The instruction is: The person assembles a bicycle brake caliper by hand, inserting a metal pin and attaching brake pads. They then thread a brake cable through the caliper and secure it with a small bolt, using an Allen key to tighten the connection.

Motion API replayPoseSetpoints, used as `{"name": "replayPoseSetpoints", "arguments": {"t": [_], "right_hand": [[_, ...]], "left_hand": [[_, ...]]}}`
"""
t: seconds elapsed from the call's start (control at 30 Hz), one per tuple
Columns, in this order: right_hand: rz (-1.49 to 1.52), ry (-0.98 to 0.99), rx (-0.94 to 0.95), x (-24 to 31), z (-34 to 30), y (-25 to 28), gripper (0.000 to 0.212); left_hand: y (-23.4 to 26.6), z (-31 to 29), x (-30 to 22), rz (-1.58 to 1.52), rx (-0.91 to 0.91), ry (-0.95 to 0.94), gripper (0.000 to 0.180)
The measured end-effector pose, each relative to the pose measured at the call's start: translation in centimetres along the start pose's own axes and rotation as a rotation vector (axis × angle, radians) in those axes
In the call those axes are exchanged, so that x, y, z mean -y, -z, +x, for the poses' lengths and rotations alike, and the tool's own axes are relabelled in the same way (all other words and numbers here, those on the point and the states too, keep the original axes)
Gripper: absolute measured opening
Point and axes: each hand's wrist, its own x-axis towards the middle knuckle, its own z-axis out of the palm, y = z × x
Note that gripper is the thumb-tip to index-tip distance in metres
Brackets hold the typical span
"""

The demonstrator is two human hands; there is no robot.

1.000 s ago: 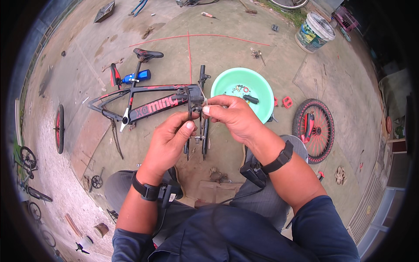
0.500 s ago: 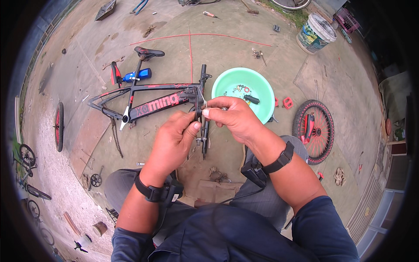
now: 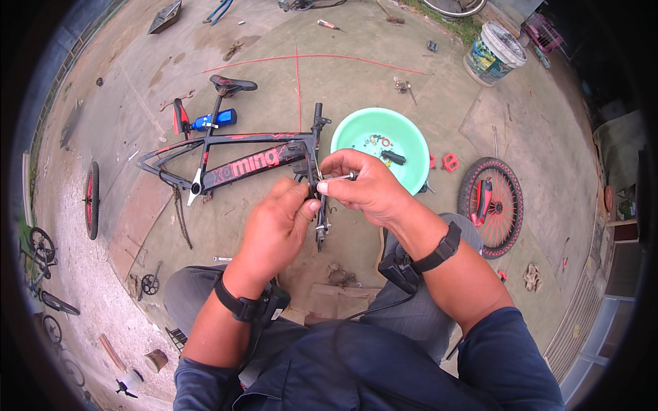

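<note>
**Both hands on a small metal part above the bike frame**

A small metal part (image 3: 340, 177), a short silvery bolt or pin, sits pinched between the thumb and fingers of the right hand (image 3: 367, 188). Its shaft sticks out toward the right past the fingertips; the end inside the grip is hidden. The left hand (image 3: 281, 226) is curled just beside it, thumb up against a dark brake piece (image 3: 319, 222) that hangs down between the two hands. The left fingers are closed around that piece, though how much of it they grip is covered by the hand itself. Where bolt and brake piece meet cannot be made out.

Both wrists carry black bands with a small black box (image 3: 399, 268) strapped near the right one and a cable running down to the lap.

Behind the hands a black and red bicycle frame (image 3: 233, 161) lies on the concrete floor (image 3: 171, 61), without wheels, its saddle (image 3: 232, 84) pointing away and a blue bottle (image 3: 214, 120) on its tube. Its head tube disappears behind the hands. Just right of it stands a green plastic basin (image 3: 411, 137) with small parts inside, too tiny to tell apart. Two red pedals (image 3: 449, 162) lie beside the basin, and a wheel with red spokes (image 3: 491, 205) lies farther right. Another wheel (image 3: 91, 198) lies at the left, bent by the lens. A white bucket (image 3: 495, 51) stands near the top edge.
</note>
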Motion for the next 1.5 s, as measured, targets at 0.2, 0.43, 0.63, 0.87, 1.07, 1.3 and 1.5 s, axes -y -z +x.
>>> {"name": "replayPoseSetpoints", "arguments": {"t": [0.2,0.43,0.63,0.87,1.07,1.3,1.5], "right_hand": [[-0.039,0.092,0.060,-0.2,-0.1,0.0,0.032],[-0.187,0.124,0.059,-0.2,-0.1,0.4,0.033],[-0.316,0.174,0.082,0.3,-0.3,0.8,0.026],[-0.347,0.225,0.096,0.7,-0.7,0.7,0.019],[-0.370,0.249,0.124,0.7,-0.9,0.7,0.019],[-0.364,0.283,0.157,0.4,-0.5,0.7,0.020],[-0.357,0.239,0.153,0.5,-0.7,0.8,0.022]], "left_hand": [[-0.1,-0.3,-0.1,-0.033,0.000,0.052,0.015],[-0.4,-0.6,-0.1,-0.062,0.002,0.050,0.014],[-0.2,-0.6,-0.7,-0.201,0.052,0.133,0.012],[-0.5,-0.8,-1.1,-0.348,0.063,0.202,0.015],[-0.3,-1.0,-1.5,-0.447,0.102,0.313,0.016],[-0.6,-1.0,-1.5,-0.383,0.092,0.227,0.014],[-0.7,-1.2,-1.2,-0.195,0.054,0.125,0.012]]}}
